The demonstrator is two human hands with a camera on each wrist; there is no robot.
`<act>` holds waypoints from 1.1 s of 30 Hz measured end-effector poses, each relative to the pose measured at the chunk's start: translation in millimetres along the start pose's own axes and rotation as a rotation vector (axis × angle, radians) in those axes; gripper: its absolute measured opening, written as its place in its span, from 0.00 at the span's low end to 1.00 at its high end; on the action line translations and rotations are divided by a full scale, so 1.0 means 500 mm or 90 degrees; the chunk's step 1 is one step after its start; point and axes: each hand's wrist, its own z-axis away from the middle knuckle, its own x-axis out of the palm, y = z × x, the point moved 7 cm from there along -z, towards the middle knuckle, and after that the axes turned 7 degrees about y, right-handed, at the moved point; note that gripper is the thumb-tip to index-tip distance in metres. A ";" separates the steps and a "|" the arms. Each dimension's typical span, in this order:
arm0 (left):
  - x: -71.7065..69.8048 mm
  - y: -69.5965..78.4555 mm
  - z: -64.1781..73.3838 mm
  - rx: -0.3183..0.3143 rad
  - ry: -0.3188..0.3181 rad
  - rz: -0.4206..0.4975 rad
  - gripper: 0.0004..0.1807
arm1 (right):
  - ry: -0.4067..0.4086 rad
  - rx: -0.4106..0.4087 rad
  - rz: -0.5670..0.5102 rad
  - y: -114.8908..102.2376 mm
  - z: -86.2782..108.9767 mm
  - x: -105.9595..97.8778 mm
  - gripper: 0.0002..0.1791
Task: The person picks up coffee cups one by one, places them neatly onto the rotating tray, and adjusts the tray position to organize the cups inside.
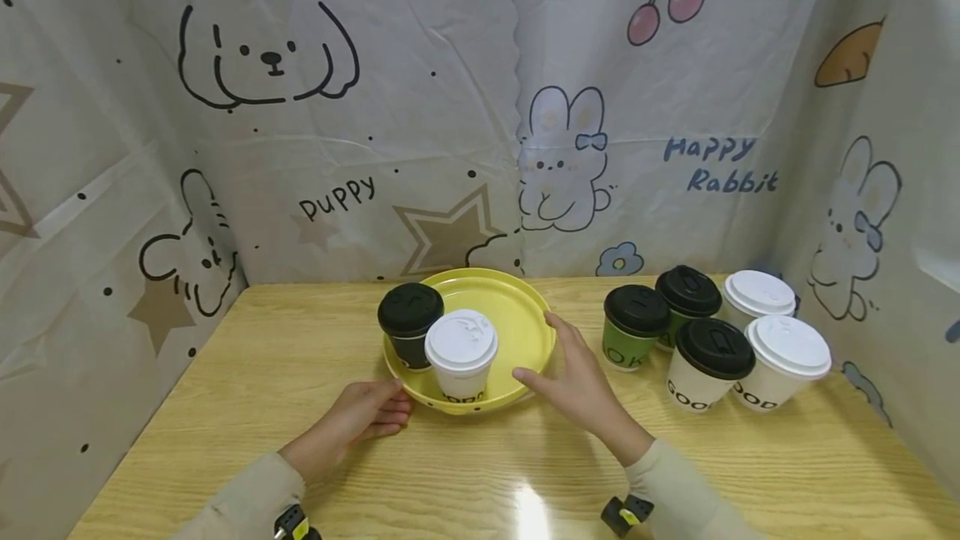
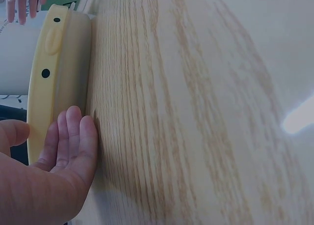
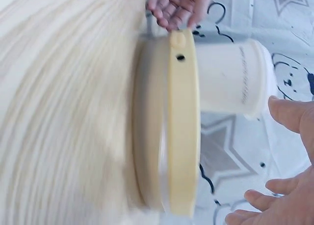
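Observation:
A round yellow tray (image 1: 517, 307) sits on the table with two lidded paper cups at its left side. One is a black cup with a black lid (image 1: 411, 311); in front of it stands a white cup with a white lid (image 1: 461, 348). My left hand (image 1: 367, 415) holds the tray's front-left rim, thumb on top and fingers under the edge, as the left wrist view (image 2: 54, 176) also suggests. Over the tray's right edge hovers my right hand (image 1: 581, 382), its fingers spread; in the right wrist view that hand (image 3: 289, 171) appears apart from tray and cups.
Right of the tray stand several lidded cups: two green cups (image 1: 630, 344) with black lids, a white cup with a black lid (image 1: 705, 373), and white-lidded cups (image 1: 783, 357). Printed cloth (image 1: 450, 123) walls the table (image 1: 300, 340) at the back and sides.

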 end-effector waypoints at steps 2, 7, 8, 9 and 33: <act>0.000 0.000 0.001 -0.001 -0.002 0.000 0.21 | 0.006 -0.022 0.023 0.004 0.007 -0.022 0.52; -0.002 0.002 0.004 -0.007 -0.010 0.001 0.22 | 0.010 -0.053 0.063 0.022 0.032 -0.069 0.53; -0.003 0.002 0.004 -0.009 -0.010 0.001 0.21 | 0.009 -0.052 0.066 0.026 0.037 -0.077 0.53; -0.004 0.002 0.004 -0.008 -0.010 0.000 0.21 | 0.010 -0.050 0.069 0.031 0.042 -0.085 0.53; -0.006 0.003 0.008 0.003 0.015 0.021 0.21 | 0.023 -0.031 0.086 0.062 0.079 -0.131 0.54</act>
